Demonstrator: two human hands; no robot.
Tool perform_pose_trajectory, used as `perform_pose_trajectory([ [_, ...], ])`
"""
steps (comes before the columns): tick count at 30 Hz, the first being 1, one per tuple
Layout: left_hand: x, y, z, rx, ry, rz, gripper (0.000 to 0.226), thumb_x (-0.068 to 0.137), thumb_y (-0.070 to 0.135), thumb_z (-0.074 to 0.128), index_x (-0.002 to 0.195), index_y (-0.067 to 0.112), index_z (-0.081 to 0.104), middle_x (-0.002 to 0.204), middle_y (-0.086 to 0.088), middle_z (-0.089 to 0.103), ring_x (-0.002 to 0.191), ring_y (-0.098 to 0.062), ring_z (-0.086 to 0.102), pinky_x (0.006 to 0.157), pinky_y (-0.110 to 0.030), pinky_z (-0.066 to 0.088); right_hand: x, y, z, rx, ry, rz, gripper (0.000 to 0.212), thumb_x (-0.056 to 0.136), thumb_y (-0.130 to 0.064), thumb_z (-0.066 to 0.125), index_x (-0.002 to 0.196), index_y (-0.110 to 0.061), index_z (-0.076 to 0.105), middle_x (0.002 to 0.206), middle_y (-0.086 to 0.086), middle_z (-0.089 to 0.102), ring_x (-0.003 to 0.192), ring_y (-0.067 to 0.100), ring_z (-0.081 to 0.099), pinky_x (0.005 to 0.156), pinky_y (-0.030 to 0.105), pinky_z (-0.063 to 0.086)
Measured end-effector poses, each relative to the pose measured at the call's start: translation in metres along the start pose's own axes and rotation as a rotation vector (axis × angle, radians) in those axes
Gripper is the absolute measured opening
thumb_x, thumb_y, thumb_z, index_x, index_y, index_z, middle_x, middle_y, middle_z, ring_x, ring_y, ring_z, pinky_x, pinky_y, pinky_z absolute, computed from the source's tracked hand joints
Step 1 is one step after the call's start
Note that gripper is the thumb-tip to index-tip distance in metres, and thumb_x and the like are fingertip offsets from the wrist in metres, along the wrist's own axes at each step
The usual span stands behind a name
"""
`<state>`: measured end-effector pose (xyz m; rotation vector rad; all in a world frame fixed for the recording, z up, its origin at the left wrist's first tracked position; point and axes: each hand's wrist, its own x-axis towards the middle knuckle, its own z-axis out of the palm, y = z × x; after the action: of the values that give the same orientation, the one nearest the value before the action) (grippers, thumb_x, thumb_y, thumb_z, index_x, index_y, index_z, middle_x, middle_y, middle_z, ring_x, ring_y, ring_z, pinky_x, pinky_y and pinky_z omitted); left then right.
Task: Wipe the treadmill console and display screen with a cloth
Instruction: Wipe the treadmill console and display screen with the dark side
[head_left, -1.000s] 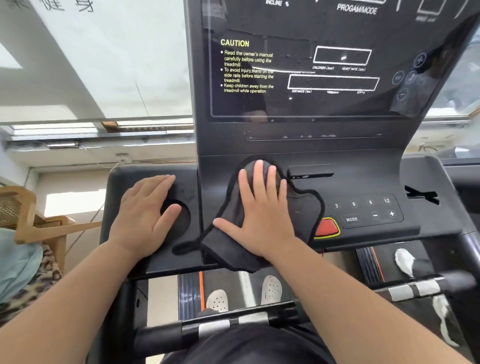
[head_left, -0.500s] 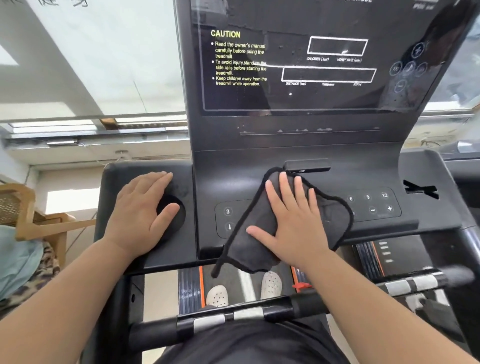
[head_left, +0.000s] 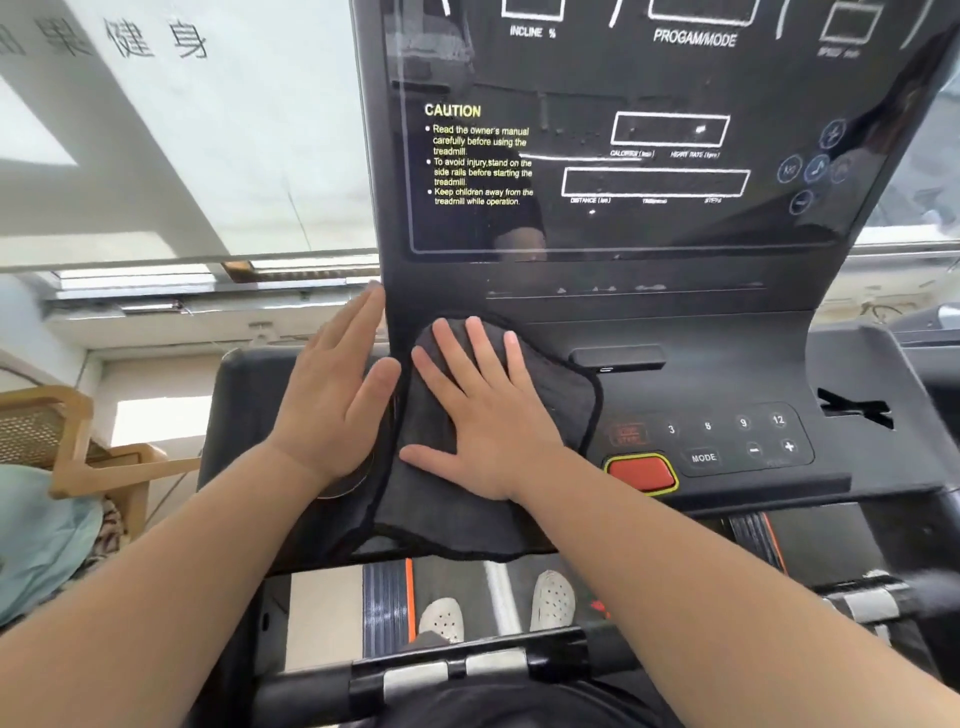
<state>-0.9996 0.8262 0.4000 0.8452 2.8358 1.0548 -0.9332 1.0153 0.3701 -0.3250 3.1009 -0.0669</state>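
A dark grey cloth (head_left: 452, 519) lies spread on the left part of the black treadmill console (head_left: 727, 379). My right hand (head_left: 483, 415) presses flat on the cloth with fingers apart. My left hand (head_left: 337, 395) rests open on the console's left wing, its fingertips reaching the left edge of the upright panel. Above stands the glossy display screen (head_left: 649, 218) with a yellow CAUTION text and white boxes. The button pad (head_left: 727, 441) and the red stop key (head_left: 641, 473) sit uncovered to the right of the cloth.
A black handlebar (head_left: 467, 670) with silver sensor pads crosses below the console. Two white shoes (head_left: 493, 608) stand on the belt beneath. A wooden chair (head_left: 67, 441) with a light blue cushion is at the left. Windows lie behind the treadmill.
My right hand slid the cloth leftward across the console, uncovering the red key and MODE button. My left hand moved up and right, off the cup hollow toward the upright panel.
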Motion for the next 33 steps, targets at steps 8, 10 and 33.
perform_pose_trajectory([
  [8,0.017,0.017,-0.021,-0.016,0.204,-0.105,0.097,0.092,0.078,0.003,0.159,0.01,0.022,0.166,-0.008,0.027,0.145,-0.002,0.015,0.116,-0.007,0.001,0.076,-0.023,-0.038,-0.288,0.182,-0.119,0.1,0.093,-0.074,0.041,0.164,-0.017,-0.001,0.173,0.005,-0.011,0.157,0.03,-0.016,0.123,0.055,-0.017],
  [10,0.021,0.019,-0.027,0.002,0.232,-0.121,0.099,0.091,0.078,0.001,0.16,0.01,0.021,0.166,-0.008,0.025,0.146,-0.002,0.013,0.117,-0.009,-0.001,0.073,-0.02,-0.038,-0.26,0.209,-0.079,0.101,0.093,-0.07,0.045,0.163,-0.016,-0.005,0.172,0.006,-0.014,0.157,0.03,-0.017,0.124,0.055,-0.016],
  [33,0.064,0.023,-0.045,-0.381,0.15,-0.07,0.099,0.082,0.091,0.015,0.155,0.028,0.035,0.155,0.003,0.042,0.141,-0.026,0.044,0.116,-0.057,0.033,0.066,0.063,-0.073,0.038,0.504,0.481,0.118,0.086,-0.088,0.032,0.161,-0.002,0.001,0.169,0.026,-0.007,0.157,0.042,-0.01,0.124,0.065,-0.002],
])
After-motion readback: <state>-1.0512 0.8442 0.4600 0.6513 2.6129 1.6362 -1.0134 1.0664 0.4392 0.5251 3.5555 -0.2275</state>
